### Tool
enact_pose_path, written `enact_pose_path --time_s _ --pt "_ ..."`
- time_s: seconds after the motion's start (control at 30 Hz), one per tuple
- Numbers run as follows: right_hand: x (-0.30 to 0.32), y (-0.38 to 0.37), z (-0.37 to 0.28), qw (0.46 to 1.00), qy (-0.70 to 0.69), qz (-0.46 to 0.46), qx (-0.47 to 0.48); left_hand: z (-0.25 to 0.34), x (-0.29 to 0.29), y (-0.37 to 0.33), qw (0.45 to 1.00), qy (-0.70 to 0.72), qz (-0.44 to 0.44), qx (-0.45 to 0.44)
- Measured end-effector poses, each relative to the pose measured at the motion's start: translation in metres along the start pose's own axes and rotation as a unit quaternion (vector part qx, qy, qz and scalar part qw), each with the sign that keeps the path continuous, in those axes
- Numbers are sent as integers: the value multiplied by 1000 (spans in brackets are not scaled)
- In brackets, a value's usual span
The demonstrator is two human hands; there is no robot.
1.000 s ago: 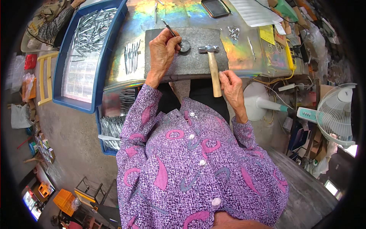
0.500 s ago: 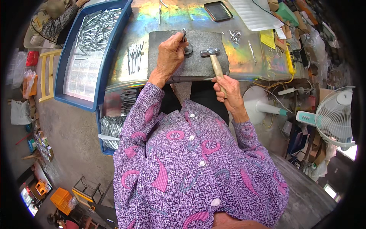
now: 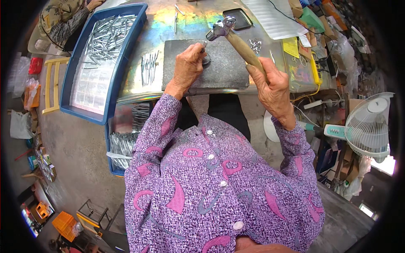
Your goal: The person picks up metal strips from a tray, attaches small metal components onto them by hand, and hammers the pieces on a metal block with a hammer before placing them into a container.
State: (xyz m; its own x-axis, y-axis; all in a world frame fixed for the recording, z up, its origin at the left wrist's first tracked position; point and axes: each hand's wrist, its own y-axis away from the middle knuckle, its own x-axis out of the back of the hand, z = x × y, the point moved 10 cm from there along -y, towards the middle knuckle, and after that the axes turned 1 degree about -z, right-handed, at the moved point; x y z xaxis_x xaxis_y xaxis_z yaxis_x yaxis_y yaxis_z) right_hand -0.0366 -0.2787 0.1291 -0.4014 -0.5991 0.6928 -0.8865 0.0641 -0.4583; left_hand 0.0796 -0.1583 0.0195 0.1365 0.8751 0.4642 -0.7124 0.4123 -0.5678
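My right hand (image 3: 274, 86) is wrapped round the wooden handle of a ball-peen hammer (image 3: 245, 49). The hammer's metal head is raised, tilted up and to the left over the table. On a dark grey slab (image 3: 230, 69), my left hand (image 3: 187, 67) pinches a small metal piece (image 3: 205, 43) upright at a round metal block (image 3: 206, 61). My fingers hide most of that piece, so its kind is unclear. Left of the slab lies a row of thin dark metal rods (image 3: 148, 69). Small silvery bits (image 3: 255, 45) lie in a pile beyond the hammer's handle.
A long blue tray (image 3: 110, 99) of metal rods stands at the left, with another bin (image 3: 116, 168) of rods below. A black tray (image 3: 249, 21), white paper (image 3: 270, 19) and yellow power strip (image 3: 315, 69) lie right. A fan (image 3: 369, 126) stands far right. Another person's sleeve (image 3: 76, 27) shows top left.
My right hand has lifted the hammer up and to the right, away from the slab. My left hand stays at the round block, slightly lower in view, still pinching.
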Motion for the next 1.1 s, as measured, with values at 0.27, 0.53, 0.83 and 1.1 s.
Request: enact_pose_path --time_s 0.27,0.53,0.83,1.1 --pt "2 -10 -10 995 82 -51 34 1 0 0 1000 -7 -2 0" --pt "66 0 -38 978 -28 197 64 4 0 -1 1000 5 3 -3" --pt "36 -18 -42 993 63 64 80 4 1 0 1000 -12 -2 -5" --pt "-8 -4 -19 982 162 -43 86 2 -5 -1 999 -30 -33 11"
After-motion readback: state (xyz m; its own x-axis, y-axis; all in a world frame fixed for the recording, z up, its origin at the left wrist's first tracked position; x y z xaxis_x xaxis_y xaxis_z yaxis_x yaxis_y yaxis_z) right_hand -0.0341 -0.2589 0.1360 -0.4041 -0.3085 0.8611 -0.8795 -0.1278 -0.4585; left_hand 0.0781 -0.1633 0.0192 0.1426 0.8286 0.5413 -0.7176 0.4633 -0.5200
